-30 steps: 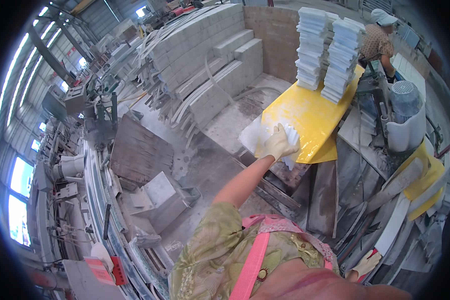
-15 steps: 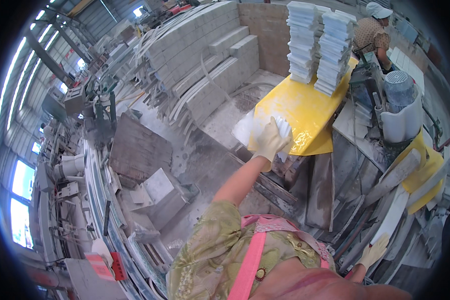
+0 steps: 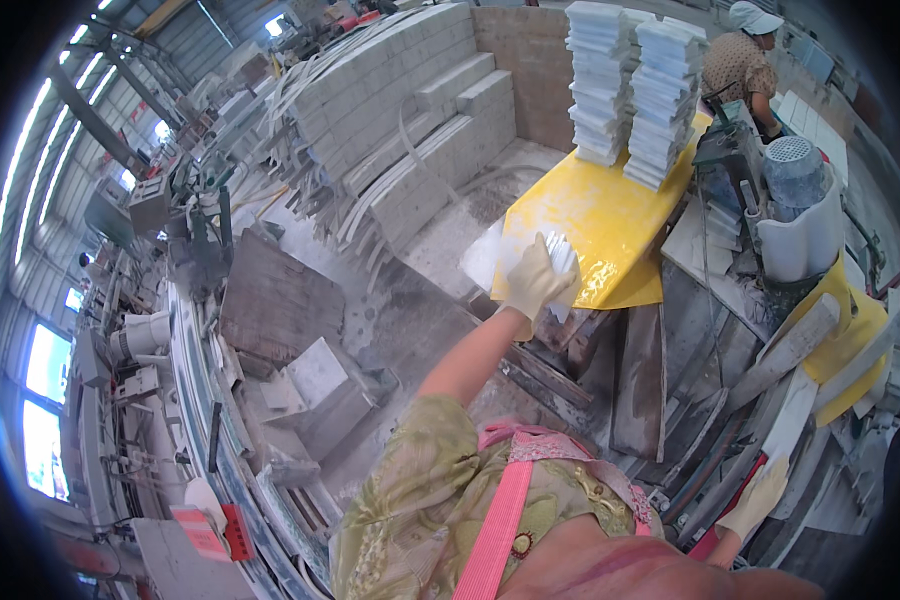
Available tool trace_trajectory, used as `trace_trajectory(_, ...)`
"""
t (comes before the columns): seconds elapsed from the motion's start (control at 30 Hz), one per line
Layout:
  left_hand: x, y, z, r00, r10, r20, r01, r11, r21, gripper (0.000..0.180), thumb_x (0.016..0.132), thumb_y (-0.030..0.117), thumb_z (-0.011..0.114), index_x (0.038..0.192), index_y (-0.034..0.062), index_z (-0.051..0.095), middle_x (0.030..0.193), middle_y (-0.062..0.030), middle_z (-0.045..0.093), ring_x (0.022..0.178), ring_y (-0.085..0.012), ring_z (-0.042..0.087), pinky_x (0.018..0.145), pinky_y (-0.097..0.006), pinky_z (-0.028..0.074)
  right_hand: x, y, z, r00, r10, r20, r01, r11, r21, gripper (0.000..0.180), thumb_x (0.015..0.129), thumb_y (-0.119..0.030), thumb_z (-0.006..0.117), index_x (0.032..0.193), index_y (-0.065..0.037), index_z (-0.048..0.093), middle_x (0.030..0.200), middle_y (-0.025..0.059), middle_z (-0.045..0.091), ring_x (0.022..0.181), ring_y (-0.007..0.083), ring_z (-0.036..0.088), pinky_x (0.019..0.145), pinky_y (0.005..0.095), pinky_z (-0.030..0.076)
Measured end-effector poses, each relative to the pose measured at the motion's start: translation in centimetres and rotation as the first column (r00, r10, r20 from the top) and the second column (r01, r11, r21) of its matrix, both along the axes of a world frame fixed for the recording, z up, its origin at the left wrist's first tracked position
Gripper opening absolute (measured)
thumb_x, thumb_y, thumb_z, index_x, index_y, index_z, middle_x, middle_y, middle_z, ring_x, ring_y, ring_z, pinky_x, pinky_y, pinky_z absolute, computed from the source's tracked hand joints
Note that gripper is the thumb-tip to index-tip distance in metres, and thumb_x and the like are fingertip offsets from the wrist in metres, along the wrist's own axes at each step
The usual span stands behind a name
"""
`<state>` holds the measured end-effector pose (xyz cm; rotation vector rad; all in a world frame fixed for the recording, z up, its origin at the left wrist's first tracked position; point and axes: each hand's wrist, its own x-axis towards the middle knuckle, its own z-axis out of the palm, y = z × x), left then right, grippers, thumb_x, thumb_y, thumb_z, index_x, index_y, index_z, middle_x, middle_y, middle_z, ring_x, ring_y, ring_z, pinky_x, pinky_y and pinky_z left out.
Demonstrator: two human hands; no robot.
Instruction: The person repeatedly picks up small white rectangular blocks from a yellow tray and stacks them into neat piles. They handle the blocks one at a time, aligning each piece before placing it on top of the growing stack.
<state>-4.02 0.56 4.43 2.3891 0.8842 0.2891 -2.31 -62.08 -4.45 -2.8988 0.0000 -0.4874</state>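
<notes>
Cream gloves (image 3: pixel 532 284) over the fingers (image 3: pixel 541 250); behind them, an olive patterned short sleeve (image 3: pixel 415 452); farther back, a pink strap (image 3: pixel 496 530).

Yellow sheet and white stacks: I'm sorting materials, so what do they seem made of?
Yellow sheet: probably glossy plastic, judging by its bright highlights. White stacks: perhaps matt cut stone, judging by the pale, faintly grey layers, though ceramic is also possible.

Bright windows (image 3: pixel 48 364) in grey ribbed wall (image 3: pixel 42 268); dusty floor (image 3: pixel 410 310).
</notes>
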Motion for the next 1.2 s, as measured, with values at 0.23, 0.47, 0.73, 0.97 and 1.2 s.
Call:
trace_trajectory(0.23, 0.2, 0.0, 0.3, 1.0, 0.006, 0.008, -0.006, 1.0, -0.01, 0.098, 0.07, 0.04, 0.075, 0.148, -0.0025, 0.033, 0.131, -0.027, 0.056, 0.121, -0.038, 0.057, 0.098, -0.043, 0.048, 2.4, 2.6, 0.9, 0.99, 0.105, -0.091, -0.133, 0.907, -0.4, 0.074, 0.079, 0.001, 0.058, 0.15, 0.0, 0.036, 0.154, 0.0196, 0.038, 0.143, 0.0347, 0.036, 0.121, 0.0438, 0.024)
trace_trajectory(0.47, 0.1, 0.0, 0.5, 1.0, 0.0, 0.014, 0.001, 0.999, -0.047, 0.098, 0.069, 0.04, 0.075, 0.149, 0.0013, 0.034, 0.133, -0.0275, 0.054, 0.121, -0.0394, 0.057, 0.1, -0.043, 0.047, 5.0, 0.9, 0.2, 0.981, 0.076, -0.18, -0.155, 0.864, -0.479, 0.067, 0.086, -0.007, 0.048, 0.151, 0.002, 0.034, 0.154, 0.0213, 0.039, 0.143, 0.0333, 0.036, 0.121, 0.0441, 0.024)
trace_trajectory(0.73, 0.5, 0.4, -0.8, 0.999, 0.03, 0.012, -0.026, 0.973, -0.228, 0.091, 0.081, 0.041, 0.076, 0.15, 0.0023, 0.032, 0.137, -0.0216, 0.052, 0.121, -0.0316, 0.056, 0.099, -0.039, 0.05, 2.5, 4.0, 0.2, 0.988, -0.136, -0.07, 0.153, 0.861, 0.485, 0.045, 0.107, -0.028, 0.038, 0.139, -0.001, 0.053, 0.146, 0.0187, 0.051, 0.136, 0.028, 0.048, 0.113, 0.0386, 0.036)
trace_trajectory(0.97, -1.5, -1.1, 1.7, 0.989, -0.057, 0.134, 0.099, 0.939, -0.329, 0.099, 0.083, 0.031, 0.074, 0.158, 0.0006, 0.018, 0.152, -0.024, 0.038, 0.136, -0.0327, 0.045, 0.113, -0.037, 0.036, 0.1, 1.9, 0.9, 0.996, -0.085, 0.009, 0.085, 0.969, -0.232, 0.062, 0.095, -0.022, 0.058, 0.15, -0.004, 0.037, 0.152, 0.0175, 0.042, 0.143, 0.0294, 0.038, 0.12, 0.038, 0.028)
trace_trajectory(1.2, 0.3, -1.0, 1.0, 0.987, -0.112, 0.113, 0.144, 0.931, -0.335, 0.093, 0.084, 0.028, 0.073, 0.156, 0.0, 0.021, 0.151, -0.0236, 0.038, 0.135, -0.0329, 0.045, 0.114, -0.038, 0.034, 0.6, -0.2, 2.0, 0.999, 0.025, 0.041, -0.019, 0.99, -0.141, 0.052, 0.097, -0.025, 0.058, 0.145, -0.008, 0.047, 0.148, 0.0126, 0.05, 0.136, 0.0309, 0.047, 0.114, 0.0404, 0.037)
